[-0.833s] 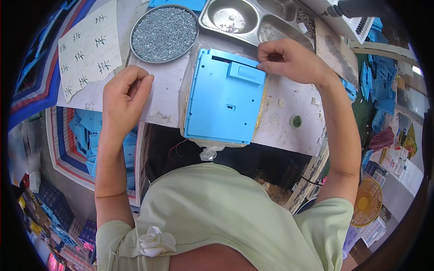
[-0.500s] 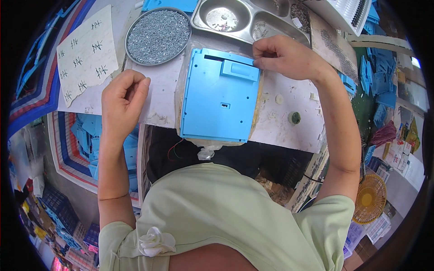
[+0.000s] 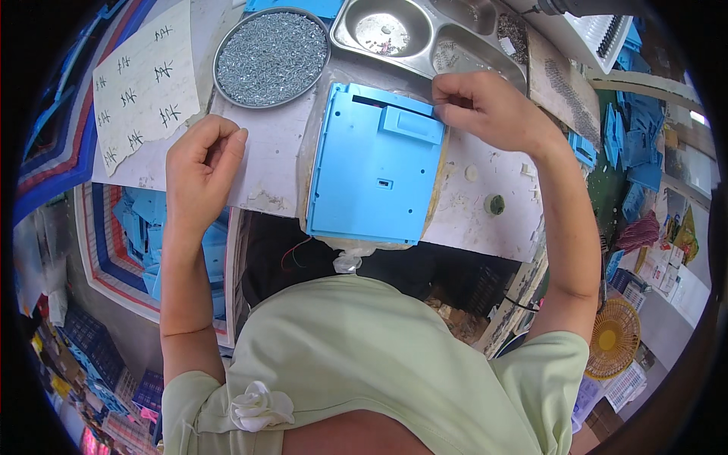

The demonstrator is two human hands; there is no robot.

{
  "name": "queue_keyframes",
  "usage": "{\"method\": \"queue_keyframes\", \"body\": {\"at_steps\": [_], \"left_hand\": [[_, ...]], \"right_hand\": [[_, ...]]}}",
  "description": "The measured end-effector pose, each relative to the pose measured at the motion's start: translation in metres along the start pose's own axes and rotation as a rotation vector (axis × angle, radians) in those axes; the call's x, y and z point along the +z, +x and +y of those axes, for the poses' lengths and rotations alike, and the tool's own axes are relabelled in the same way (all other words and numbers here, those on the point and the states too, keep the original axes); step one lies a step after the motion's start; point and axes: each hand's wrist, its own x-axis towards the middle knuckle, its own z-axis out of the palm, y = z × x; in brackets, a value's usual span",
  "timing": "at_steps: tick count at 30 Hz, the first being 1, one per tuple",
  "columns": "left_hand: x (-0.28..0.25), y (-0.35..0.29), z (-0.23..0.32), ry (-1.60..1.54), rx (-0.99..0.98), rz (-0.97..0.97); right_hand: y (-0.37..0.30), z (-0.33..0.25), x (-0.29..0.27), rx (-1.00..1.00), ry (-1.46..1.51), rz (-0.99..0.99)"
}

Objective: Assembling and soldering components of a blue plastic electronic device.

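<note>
A flat light-blue plastic housing [image 3: 368, 163] lies on a padded, plastic-wrapped support on the bench. It has a long slot near its far edge, a raised block below that and several small holes. My right hand [image 3: 485, 110] is at the housing's far right corner, fingers curled and thumb pressed against them; whatever the fingertips grip is hidden. To the left of the housing, apart from it, my left hand [image 3: 203, 167] is closed above the bench edge with thumb against forefinger. Its curled fingers hide anything inside. A round metal tray of small screws [image 3: 271, 57] stands beyond my left hand.
A compartmented steel tray [image 3: 421, 34] holds a few small parts at the back. A dark cylindrical tool with a narrow tip [image 3: 580, 6] shows at the upper edge. A handwritten sheet [image 3: 148, 91] lies left; a striped bag of blue parts [image 3: 121, 250] sits below. A small green-topped round piece [image 3: 494, 204] lies right.
The view has shifted slightly, moving the housing and trays a little rightward. A dark tool has come into sight at the upper right. Both hands keep nearly the same closed pose.
</note>
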Motion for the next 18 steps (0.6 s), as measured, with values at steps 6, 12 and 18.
{"method": "queue_keyframes", "body": {"at_steps": [6, 12, 18], "left_hand": [[0.004, 0.002, -0.001, -0.025, 0.042, 0.034], [0.005, 0.001, 0.002, -0.026, 0.032, 0.047], [-0.001, -0.002, 0.002, -0.027, -0.010, 0.018]], "right_hand": [[-0.007, -0.006, -0.001, -0.106, -0.309, 0.067], [0.009, -0.033, -0.012, -0.067, -0.647, -0.046], [0.026, -0.051, -0.010, 0.033, -0.834, -0.113]]}}
